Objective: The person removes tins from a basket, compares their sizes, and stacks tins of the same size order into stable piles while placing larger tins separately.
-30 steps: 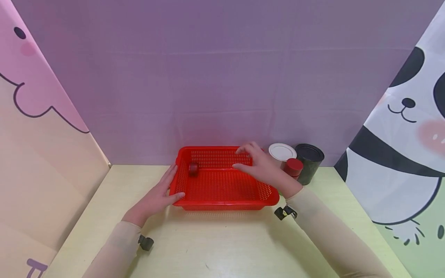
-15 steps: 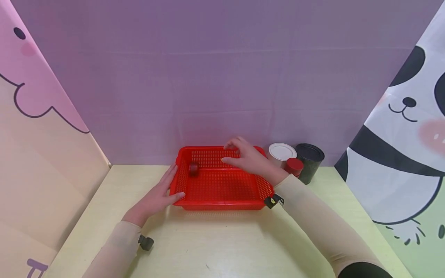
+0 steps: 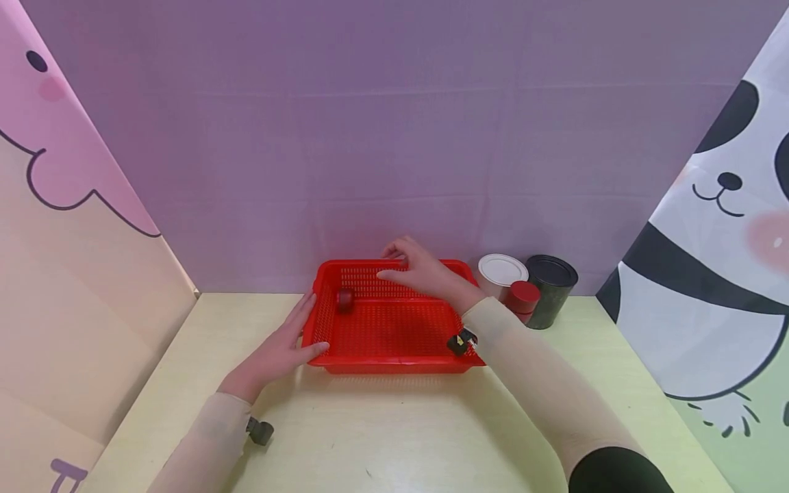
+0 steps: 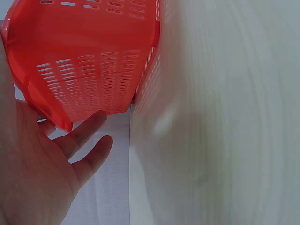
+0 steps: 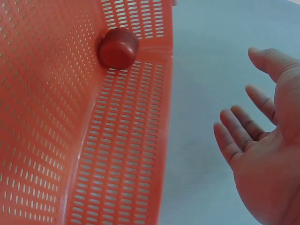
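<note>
A red plastic basket [image 3: 394,335] with slotted walls sits against the purple cloth. My left hand [image 3: 277,352] lies along its left end, fingers straight against the outside and thumb at the rim. In the left wrist view that palm [image 4: 37,178] shows beside the slotted end wall. My right hand [image 3: 425,274] hovers over the basket's far right part with nothing in it, its fingers loosely bent. The right wrist view shows the same bare palm [image 5: 276,173] apart from the rim. A small dark red round thing [image 5: 118,48] lies in the basket's far left corner.
Right of the basket stand a tin with a white lid [image 3: 503,269], a black tin [image 3: 550,291] and a smaller container with a red lid [image 3: 523,296]. Purple cloth [image 3: 394,137] hangs at the back. The pale table [image 3: 382,438] extends in front.
My right hand has moved left and slightly up over the basket, away from the containers. The left hand and the red thing in the basket have stayed put.
</note>
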The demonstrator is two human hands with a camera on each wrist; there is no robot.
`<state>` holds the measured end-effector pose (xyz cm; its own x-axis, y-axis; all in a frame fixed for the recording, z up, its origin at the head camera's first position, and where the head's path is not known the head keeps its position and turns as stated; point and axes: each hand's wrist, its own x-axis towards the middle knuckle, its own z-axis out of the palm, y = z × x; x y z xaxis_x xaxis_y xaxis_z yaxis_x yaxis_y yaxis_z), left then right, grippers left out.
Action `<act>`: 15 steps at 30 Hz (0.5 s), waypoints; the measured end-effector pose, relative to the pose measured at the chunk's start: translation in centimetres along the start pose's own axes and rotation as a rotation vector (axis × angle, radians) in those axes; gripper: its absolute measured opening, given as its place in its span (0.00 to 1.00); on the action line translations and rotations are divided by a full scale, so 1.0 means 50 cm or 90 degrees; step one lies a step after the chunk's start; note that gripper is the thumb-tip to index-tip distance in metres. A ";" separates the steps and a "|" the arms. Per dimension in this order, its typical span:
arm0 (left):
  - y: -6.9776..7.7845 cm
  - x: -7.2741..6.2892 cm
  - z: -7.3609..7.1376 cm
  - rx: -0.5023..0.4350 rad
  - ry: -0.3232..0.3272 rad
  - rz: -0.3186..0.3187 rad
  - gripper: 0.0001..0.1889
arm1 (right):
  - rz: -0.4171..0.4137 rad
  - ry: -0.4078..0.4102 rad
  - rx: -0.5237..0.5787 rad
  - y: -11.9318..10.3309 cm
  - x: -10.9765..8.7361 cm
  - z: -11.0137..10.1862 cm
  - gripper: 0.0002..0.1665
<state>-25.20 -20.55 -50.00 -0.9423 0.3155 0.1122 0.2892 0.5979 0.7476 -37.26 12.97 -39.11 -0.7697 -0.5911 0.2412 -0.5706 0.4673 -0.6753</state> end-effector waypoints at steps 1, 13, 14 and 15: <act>0.000 -0.001 0.000 0.000 0.000 -0.001 0.61 | 0.002 -0.003 0.004 0.002 0.004 0.004 0.28; -0.002 -0.006 0.001 -0.003 0.001 0.000 0.62 | -0.008 -0.005 0.035 0.021 0.047 0.059 0.34; -0.002 -0.005 0.001 -0.006 0.001 -0.001 0.62 | -0.008 -0.005 0.034 0.022 0.050 0.063 0.34; -0.002 -0.005 0.001 -0.007 0.001 0.000 0.62 | -0.009 -0.005 0.032 0.024 0.052 0.067 0.33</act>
<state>-24.96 -20.66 -50.16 -0.9427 0.3138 0.1130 0.2868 0.5899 0.7549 -38.99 9.77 -41.62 -0.7593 -0.6029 0.2450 -0.5657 0.4253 -0.7065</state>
